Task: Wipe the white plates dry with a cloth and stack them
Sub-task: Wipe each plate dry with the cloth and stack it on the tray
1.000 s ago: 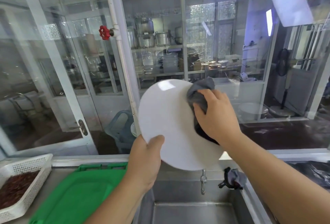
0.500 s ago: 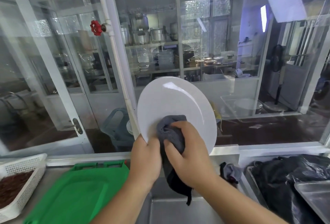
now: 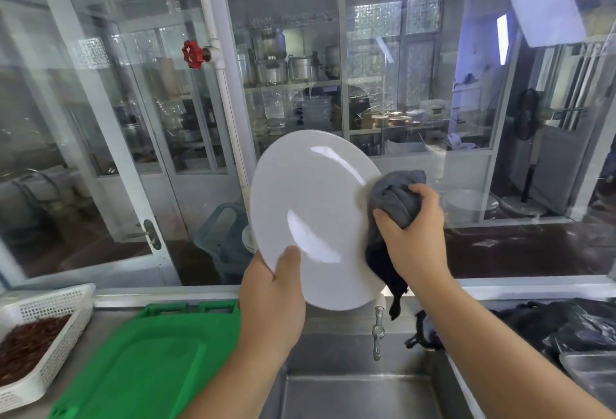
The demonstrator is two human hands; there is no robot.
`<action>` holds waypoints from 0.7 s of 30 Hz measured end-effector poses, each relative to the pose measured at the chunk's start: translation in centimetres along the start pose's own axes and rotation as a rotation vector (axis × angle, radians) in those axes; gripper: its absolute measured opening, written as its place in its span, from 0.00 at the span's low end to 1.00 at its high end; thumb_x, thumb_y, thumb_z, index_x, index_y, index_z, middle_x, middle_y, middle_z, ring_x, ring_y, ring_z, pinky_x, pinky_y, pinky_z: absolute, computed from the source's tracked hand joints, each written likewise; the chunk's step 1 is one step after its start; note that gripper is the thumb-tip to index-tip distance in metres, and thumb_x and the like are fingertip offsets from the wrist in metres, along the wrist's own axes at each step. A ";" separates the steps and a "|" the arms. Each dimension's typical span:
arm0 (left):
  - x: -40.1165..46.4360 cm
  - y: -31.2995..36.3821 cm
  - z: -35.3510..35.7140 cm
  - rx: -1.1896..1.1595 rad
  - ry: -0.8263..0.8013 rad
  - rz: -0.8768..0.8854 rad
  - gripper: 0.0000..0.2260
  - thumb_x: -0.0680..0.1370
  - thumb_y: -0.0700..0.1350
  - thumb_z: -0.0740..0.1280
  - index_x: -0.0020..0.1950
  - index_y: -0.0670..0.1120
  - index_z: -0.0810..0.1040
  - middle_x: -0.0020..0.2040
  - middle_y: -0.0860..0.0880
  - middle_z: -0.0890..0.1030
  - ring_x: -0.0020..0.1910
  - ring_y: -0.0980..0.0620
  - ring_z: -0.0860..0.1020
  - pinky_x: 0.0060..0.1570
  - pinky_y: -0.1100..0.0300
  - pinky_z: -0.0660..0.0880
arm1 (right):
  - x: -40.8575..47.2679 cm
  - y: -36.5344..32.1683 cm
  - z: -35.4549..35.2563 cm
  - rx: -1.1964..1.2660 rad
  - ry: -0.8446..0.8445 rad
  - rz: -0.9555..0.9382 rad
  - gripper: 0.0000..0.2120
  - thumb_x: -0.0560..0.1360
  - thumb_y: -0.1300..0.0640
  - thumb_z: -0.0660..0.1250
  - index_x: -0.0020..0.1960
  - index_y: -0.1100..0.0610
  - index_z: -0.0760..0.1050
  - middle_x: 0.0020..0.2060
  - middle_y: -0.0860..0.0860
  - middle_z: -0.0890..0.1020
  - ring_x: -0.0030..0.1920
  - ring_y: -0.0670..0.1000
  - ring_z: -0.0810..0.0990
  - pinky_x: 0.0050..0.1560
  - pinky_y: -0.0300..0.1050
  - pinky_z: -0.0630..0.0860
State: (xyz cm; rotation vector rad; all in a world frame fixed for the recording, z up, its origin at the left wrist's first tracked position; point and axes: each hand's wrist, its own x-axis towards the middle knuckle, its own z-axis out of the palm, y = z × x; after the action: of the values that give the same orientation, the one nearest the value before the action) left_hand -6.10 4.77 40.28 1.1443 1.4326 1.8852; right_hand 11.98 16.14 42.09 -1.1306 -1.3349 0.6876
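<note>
Behind the glass partition it's all kitchen shelves and pots, and you're standing at a steel counter with the sink (image 3: pixel 350 395) right under your hands. Going from the left: a white basket (image 3: pixel 50 345) of something dark red sits at the counter's edge, then a green tray (image 3: pixel 143 365) beside it. Neither matters for this step, just don't swing an elbow into them.

Your left hand (image 3: pixel 271 302) holds the white plate (image 3: pixel 310 218) by its lower rim, thumb curled over the front face and the other fingers hidden behind, so you're pinching the edge. The plate is up in the air, tilted, front face toward you, above the sink and the tap (image 3: pixel 377 328). That's a one-point hold on a probably slick plate, so I'd keep the thumb pressed down firmly and not let the wiping push outrun it.

Your right hand (image 3: pixel 413 238) has the grey cloth (image 3: pixel 395 198) bunched up in curled fingers, pressed against the plate's right rim. A balled cloth only touches with a small patch, so flattening it a bit would likely dry more per pass. Work round the rim, rotate the plate with the left hand, then do the back.

Far right there's a black bag (image 3: pixel 566 328) on the counter. I can't see a stack of dried plates anywhere, so pick the spot before you let go.
</note>
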 end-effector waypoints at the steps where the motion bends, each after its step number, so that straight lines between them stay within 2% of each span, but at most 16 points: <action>1: -0.1 0.0 0.1 0.009 0.003 0.005 0.22 0.72 0.64 0.65 0.63 0.58 0.82 0.55 0.61 0.87 0.55 0.61 0.84 0.50 0.62 0.79 | -0.4 0.1 0.0 0.154 -0.007 0.123 0.32 0.73 0.49 0.79 0.70 0.37 0.65 0.63 0.44 0.76 0.60 0.51 0.80 0.55 0.49 0.81; 3: -0.3 -0.1 0.3 0.007 0.023 0.014 0.20 0.75 0.61 0.65 0.64 0.57 0.82 0.56 0.61 0.87 0.54 0.62 0.84 0.51 0.61 0.78 | -0.9 0.4 0.1 0.432 -0.044 0.353 0.34 0.72 0.54 0.80 0.70 0.37 0.67 0.56 0.45 0.83 0.52 0.51 0.86 0.45 0.47 0.84; 5: -0.2 0.0 0.5 -0.009 0.057 0.013 0.19 0.76 0.58 0.65 0.64 0.56 0.82 0.55 0.62 0.87 0.53 0.63 0.84 0.51 0.60 0.77 | -1.5 1.0 0.4 0.604 -0.085 0.494 0.27 0.73 0.59 0.80 0.66 0.43 0.75 0.48 0.51 0.88 0.44 0.54 0.89 0.38 0.50 0.85; 6: -0.2 0.0 0.6 -0.016 0.071 0.008 0.18 0.76 0.58 0.65 0.64 0.56 0.82 0.55 0.62 0.87 0.53 0.63 0.84 0.51 0.60 0.77 | -1.8 1.2 0.6 0.676 -0.104 0.554 0.23 0.73 0.60 0.80 0.64 0.45 0.77 0.46 0.53 0.89 0.42 0.56 0.89 0.37 0.52 0.85; 8: -0.3 -0.1 0.7 -0.027 0.081 0.002 0.17 0.76 0.57 0.65 0.64 0.57 0.82 0.54 0.62 0.87 0.52 0.64 0.83 0.52 0.60 0.76 | -2.6 1.8 0.9 0.818 -0.146 0.650 0.21 0.73 0.59 0.79 0.64 0.49 0.79 0.49 0.56 0.89 0.44 0.60 0.89 0.41 0.57 0.84; 11: -0.9 -0.6 0.7 -0.024 0.058 0.005 0.16 0.77 0.56 0.66 0.63 0.57 0.82 0.55 0.62 0.87 0.55 0.62 0.84 0.54 0.61 0.78 | -3.4 2.9 1.4 0.915 -0.124 0.669 0.21 0.73 0.60 0.78 0.64 0.50 0.80 0.51 0.59 0.88 0.46 0.62 0.89 0.44 0.59 0.84; 14: -1.7 -1.1 0.9 0.009 -0.012 0.003 0.14 0.78 0.55 0.66 0.63 0.59 0.81 0.57 0.64 0.86 0.56 0.64 0.83 0.50 0.71 0.78 | -3.3 3.7 1.5 0.876 -0.037 0.608 0.20 0.72 0.63 0.77 0.59 0.47 0.81 0.50 0.58 0.88 0.46 0.63 0.89 0.44 0.60 0.84; 15: -1.9 -1.2 1.0 0.019 -0.036 -0.006 0.15 0.78 0.55 0.66 0.64 0.59 0.81 0.58 0.64 0.86 0.57 0.64 0.83 0.52 0.72 0.78 | -3.1 3.7 1.4 0.866 -0.026 0.592 0.19 0.71 0.63 0.77 0.58 0.47 0.81 0.49 0.58 0.88 0.45 0.63 0.89 0.44 0.61 0.84; 16: -2.0 -1.2 1.0 0.026 -0.065 -0.028 0.17 0.77 0.56 0.67 0.66 0.59 0.80 0.59 0.63 0.86 0.59 0.63 0.83 0.55 0.69 0.79 | -3.0 3.8 1.3 0.853 -0.019 0.581 0.19 0.70 0.63 0.77 0.57 0.47 0.81 0.49 0.58 0.88 0.45 0.63 0.89 0.44 0.61 0.84; 19: -1.9 -0.5 0.5 -0.050 -0.181 -0.179 0.26 0.68 0.61 0.73 0.66 0.58 0.82 0.61 0.60 0.86 0.62 0.57 0.83 0.69 0.50 0.77 | -2.4 4.0 0.8 0.814 -0.003 0.558 0.20 0.69 0.63 0.78 0.57 0.49 0.81 0.48 0.58 0.88 0.43 0.62 0.89 0.42 0.60 0.84; 21: -1.1 0.6 -0.3 -0.113 -0.232 -0.242 0.25 0.65 0.61 0.76 0.62 0.62 0.85 0.62 0.57 0.87 0.62 0.55 0.84 0.68 0.47 0.76 | -2.2 4.4 0.3 0.799 0.004 0.557 0.19 0.70 0.64 0.77 0.57 0.50 0.81 0.47 0.58 0.88 0.41 0.61 0.89 0.40 0.57 0.84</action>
State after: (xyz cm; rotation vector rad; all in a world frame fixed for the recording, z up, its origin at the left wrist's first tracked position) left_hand -5.76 3.56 40.48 1.0455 1.2578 1.5894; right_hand 12.23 15.80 37.22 -0.8170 -0.6009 1.4614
